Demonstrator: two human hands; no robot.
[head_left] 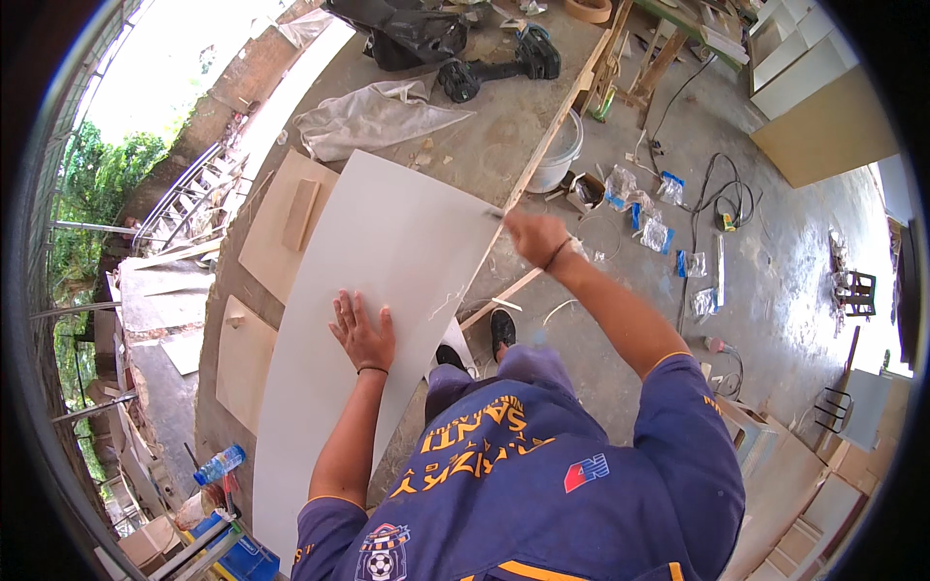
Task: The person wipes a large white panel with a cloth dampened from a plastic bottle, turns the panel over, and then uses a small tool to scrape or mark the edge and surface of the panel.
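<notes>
A long pale grey panel lies slantwise in front of me across a work surface. My left hand rests flat on the panel with its fingers spread. At the panel's far right corner, my right hand is closed around a small tool. Only a short, thin dark end of that tool shows against the panel edge, so its kind is unclear. Thin curled shavings lie along the panel's right edge.
Beyond the panel are a cloth, a black cordless power tool and a black plastic bag. A white bucket stands right of the surface. Cables and plastic packets litter the floor. A water bottle lies at left.
</notes>
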